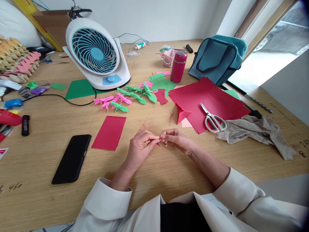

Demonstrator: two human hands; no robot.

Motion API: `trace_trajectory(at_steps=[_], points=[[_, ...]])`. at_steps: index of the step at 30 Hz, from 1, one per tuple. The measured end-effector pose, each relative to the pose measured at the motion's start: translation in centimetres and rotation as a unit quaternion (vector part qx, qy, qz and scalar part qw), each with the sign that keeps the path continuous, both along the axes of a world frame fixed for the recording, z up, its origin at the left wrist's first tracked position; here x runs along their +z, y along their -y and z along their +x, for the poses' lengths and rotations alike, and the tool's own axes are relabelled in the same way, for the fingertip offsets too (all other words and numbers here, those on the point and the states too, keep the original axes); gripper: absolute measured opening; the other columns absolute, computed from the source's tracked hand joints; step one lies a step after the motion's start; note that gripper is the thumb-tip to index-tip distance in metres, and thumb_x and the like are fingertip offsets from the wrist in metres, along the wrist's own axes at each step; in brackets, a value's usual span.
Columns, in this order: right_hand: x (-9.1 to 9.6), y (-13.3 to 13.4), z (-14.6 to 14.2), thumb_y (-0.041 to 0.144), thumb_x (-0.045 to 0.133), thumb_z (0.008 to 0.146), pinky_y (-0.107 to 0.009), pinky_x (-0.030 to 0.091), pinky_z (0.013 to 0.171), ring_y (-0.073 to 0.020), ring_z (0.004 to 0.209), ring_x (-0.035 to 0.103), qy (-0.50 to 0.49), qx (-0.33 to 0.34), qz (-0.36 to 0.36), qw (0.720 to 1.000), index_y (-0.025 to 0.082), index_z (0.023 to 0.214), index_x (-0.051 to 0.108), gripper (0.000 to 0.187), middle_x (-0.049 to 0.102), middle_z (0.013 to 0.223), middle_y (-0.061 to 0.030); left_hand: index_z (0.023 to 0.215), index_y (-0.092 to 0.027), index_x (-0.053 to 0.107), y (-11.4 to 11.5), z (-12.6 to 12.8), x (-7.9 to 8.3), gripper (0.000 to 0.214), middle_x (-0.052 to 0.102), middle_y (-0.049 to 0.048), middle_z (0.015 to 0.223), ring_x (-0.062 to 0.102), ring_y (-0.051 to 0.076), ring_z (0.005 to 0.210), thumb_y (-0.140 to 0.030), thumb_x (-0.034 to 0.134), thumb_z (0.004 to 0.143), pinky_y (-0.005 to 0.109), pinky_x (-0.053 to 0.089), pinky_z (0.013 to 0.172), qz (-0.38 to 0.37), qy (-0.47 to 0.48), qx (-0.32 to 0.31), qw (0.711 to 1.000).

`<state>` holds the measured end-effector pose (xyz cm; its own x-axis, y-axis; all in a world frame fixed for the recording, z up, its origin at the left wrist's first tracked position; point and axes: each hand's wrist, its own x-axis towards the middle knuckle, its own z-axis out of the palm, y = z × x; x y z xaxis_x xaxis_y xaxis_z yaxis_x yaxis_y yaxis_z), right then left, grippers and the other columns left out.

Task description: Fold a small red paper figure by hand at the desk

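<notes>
Between my two hands is a small folded piece of red paper (158, 143), mostly covered by the fingers. My left hand (142, 143) pinches it from the left, thumb against forefinger. From the other side my right hand (176, 139) pinches its right end, and the fingertips of both hands nearly meet. To the left lies a red paper rectangle (109, 132). Beyond the hands are folded green paper figures (135, 94) and folded pink paper figures (112, 100). On the right, white-handled scissors (213, 120) rest on a stack of red paper sheets (205, 93).
A black phone (71, 159) lies at the left. Behind stand a white fan (96, 51), a red flask (179, 67) and a teal bag (217, 59). A crumpled grey cloth (256, 132) lies at the right, and a black marker (25, 125) at the far left.
</notes>
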<state>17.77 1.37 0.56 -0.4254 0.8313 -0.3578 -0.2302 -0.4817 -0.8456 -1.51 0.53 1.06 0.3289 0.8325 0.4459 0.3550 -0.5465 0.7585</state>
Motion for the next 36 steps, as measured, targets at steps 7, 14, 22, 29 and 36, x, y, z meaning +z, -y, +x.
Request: trace_trajectory(at_steps=[7,14,22,29,36], points=[[0.33,-0.09,-0.09,0.046,0.087,0.061,-0.022,0.038,0.056,-0.0073,0.056,0.048,0.026,0.021,0.010,0.999,0.015,0.067,0.066,0.038,0.057,0.062,0.0038,0.085,-0.021,0.071,-0.04,-0.10,-0.09,0.004,0.070,0.0029,0.079,0.064,0.016,0.078,-0.019,0.068,0.087,0.029,0.049,0.074,0.020,-0.009,-0.006,1.000],[0.29,0.17,-0.05,0.047,0.085,0.063,-0.021,0.033,0.055,-0.0069,0.056,0.044,0.031,0.034,0.020,0.999,0.016,0.072,0.063,0.039,0.057,0.063,0.0039,0.085,-0.020,0.071,-0.15,-0.19,-0.59,0.003,0.070,0.0021,0.078,0.064,0.015,0.077,-0.018,0.070,0.086,0.029,0.049,0.073,0.048,-0.011,-0.013,0.999],[-0.10,0.07,0.24,0.045,0.084,0.065,-0.022,0.031,0.055,-0.0071,0.056,0.044,0.033,0.055,0.017,0.998,0.015,0.073,0.064,0.037,0.054,0.061,0.0042,0.085,-0.019,0.071,-0.09,-0.13,-0.48,0.003,0.070,0.0023,0.079,0.064,0.015,0.078,-0.016,0.070,0.086,0.029,0.050,0.074,0.053,-0.012,-0.017,0.998],[-0.01,-0.13,0.42,0.042,0.081,0.069,-0.023,0.040,0.063,-0.0082,0.060,0.049,0.021,0.080,0.073,0.994,0.015,0.075,0.065,0.033,0.061,0.067,0.0018,0.083,-0.019,0.072,-0.07,-0.02,-0.22,0.002,0.070,0.0030,0.077,0.065,0.015,0.075,-0.017,0.073,0.084,0.029,0.051,0.073,0.057,0.014,-0.028,0.998],[0.33,0.03,0.51,0.046,0.076,0.076,-0.024,0.040,0.062,-0.0094,0.060,0.050,0.048,0.085,0.142,0.985,0.014,0.077,0.066,0.033,0.063,0.067,0.0001,0.082,-0.019,0.071,-0.15,-0.12,-0.24,0.003,0.069,0.0028,0.076,0.064,0.014,0.075,-0.017,0.073,0.084,0.027,0.051,0.070,0.035,0.039,-0.038,0.998]])
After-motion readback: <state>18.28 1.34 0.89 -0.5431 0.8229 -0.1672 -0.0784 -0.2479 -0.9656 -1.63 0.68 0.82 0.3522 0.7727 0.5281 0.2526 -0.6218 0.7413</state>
